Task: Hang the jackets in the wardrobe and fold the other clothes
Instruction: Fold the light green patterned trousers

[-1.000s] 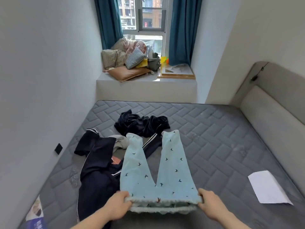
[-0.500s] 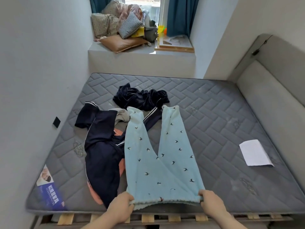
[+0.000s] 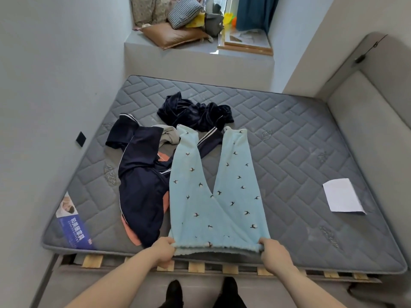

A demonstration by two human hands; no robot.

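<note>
Now pyjama trousers point(image 3: 213, 192), waistband between hands point(image 3: 219, 252)

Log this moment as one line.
left hand: grips waistband | right hand: grips waistband | blue trousers: flat on mattress, unfolded

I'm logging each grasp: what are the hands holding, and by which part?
Both hands hold the light blue pants by the waistband: left hand at its left corner, right hand at its right corner.
</note>
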